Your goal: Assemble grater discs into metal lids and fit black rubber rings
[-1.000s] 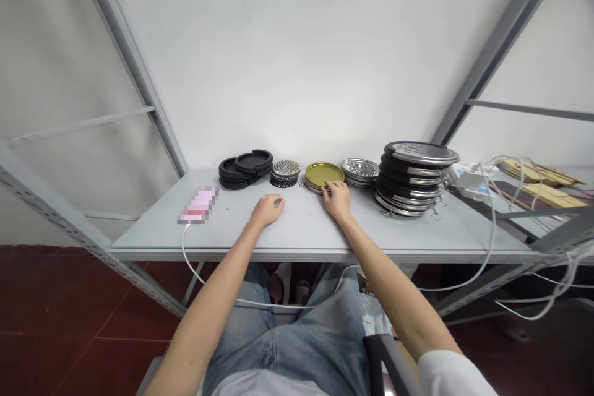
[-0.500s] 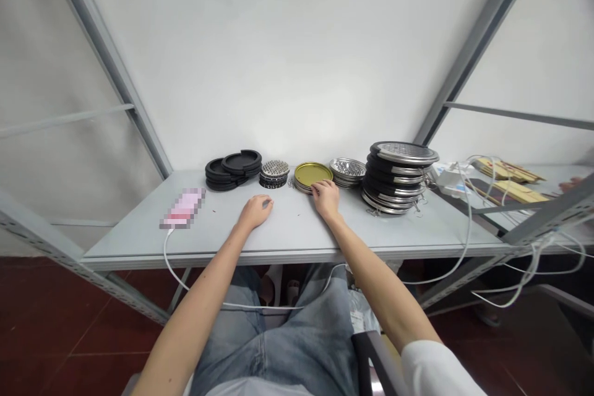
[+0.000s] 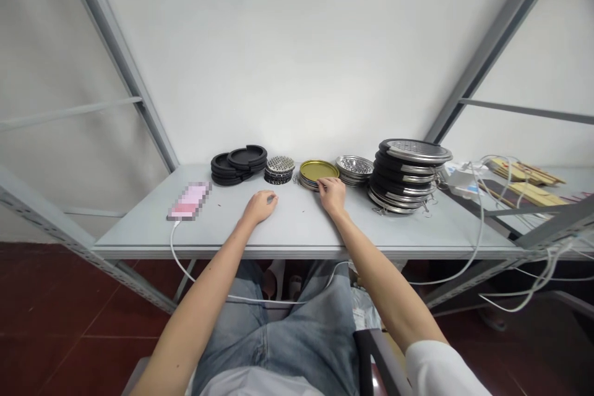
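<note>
My left hand (image 3: 260, 205) rests on the grey tabletop with its fingers curled in toward the thumb. A small dark patch shows between them, and I cannot make out whether it is a thing or a shadow. With bent fingers drawn together, my right hand (image 3: 332, 195) is at the front rim of a short stack topped by a round gold lid (image 3: 318, 169). What its fingertips hold, if anything, is hidden. Left of that stack stand round pieces with a studded metal top (image 3: 281, 164). Shiny perforated metal discs (image 3: 354, 165) are stacked just to its right.
Black ring-shaped pieces (image 3: 247, 156) are piled at the back left. A tall stack of black-and-silver round graters (image 3: 411, 176) stands on the right. A phone (image 3: 189, 201) with a white cable (image 3: 179, 257) lies at left. Grey shelf posts (image 3: 123, 62) flank the table.
The view has shifted slightly, so the table's things appear a little farther right. Both hands keep nearly the same places on the table.
</note>
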### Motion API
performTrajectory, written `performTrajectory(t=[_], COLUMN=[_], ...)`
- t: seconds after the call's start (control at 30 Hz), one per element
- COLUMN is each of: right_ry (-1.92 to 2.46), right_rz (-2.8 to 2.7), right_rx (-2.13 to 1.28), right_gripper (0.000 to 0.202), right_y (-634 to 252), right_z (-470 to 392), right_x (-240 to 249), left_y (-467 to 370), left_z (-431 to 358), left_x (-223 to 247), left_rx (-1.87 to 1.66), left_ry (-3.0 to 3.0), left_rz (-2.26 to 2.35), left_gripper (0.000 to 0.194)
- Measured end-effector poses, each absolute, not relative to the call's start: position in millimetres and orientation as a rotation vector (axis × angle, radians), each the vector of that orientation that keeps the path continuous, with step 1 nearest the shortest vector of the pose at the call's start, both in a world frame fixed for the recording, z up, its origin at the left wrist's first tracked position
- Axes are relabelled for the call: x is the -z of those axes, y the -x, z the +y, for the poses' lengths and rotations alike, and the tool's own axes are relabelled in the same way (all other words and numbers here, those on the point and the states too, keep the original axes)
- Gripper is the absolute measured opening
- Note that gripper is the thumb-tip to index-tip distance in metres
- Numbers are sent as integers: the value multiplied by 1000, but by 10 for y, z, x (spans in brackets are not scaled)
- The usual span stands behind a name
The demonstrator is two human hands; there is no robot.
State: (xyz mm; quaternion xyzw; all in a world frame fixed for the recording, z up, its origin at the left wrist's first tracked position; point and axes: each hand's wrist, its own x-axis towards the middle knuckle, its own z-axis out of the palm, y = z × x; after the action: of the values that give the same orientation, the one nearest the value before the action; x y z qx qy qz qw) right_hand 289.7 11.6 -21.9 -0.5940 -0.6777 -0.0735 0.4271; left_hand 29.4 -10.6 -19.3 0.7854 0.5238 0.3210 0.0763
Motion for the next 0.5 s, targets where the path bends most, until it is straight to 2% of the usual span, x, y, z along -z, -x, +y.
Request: performTrajectory(t=[0.5], right_ry=[1455], right_rz=[-1987], right_rx=[361], right_gripper=[37], right_y=[-2851], right_z=[155], right_x=[179], left_y=[-297], left_z=[-89], left_x=[199], left_rx=[-972], left_ry=[-2363], left_rz=[1547], left_gripper=[25])
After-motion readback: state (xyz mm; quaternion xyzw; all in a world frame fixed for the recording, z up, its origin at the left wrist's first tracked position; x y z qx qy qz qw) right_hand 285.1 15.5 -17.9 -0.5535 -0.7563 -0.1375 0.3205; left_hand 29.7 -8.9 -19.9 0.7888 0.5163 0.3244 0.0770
